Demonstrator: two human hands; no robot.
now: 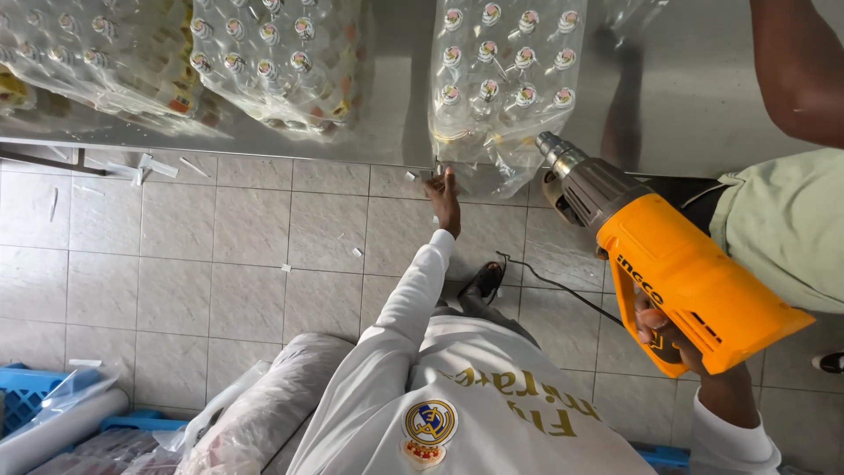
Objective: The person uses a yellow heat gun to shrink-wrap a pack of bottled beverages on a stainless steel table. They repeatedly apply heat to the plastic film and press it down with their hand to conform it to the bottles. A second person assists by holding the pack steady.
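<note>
Grey floor tiles (220, 264) spread below a steel desk (387, 123) carrying shrink-wrapped packs of small bottles. One clear plastic bottle pack (501, 88) overhangs the desk edge. An orange heat gun with a metal nozzle (677, 273) lies slantwise, its long axis running from lower right to upper left, nozzle aimed at that pack's loose lower corner. Right hand (673, 339) has its grip wrapped around the gun's handle. Left hand (444, 198) pinches the wrap at the desk edge. Open floor lies to the left.

Pale grey floor tiles (220, 255) littered with white scraps; steel tabletop (396, 114) at 12 o'clock; blue crate (26, 391) at 8 o'clock.
</note>
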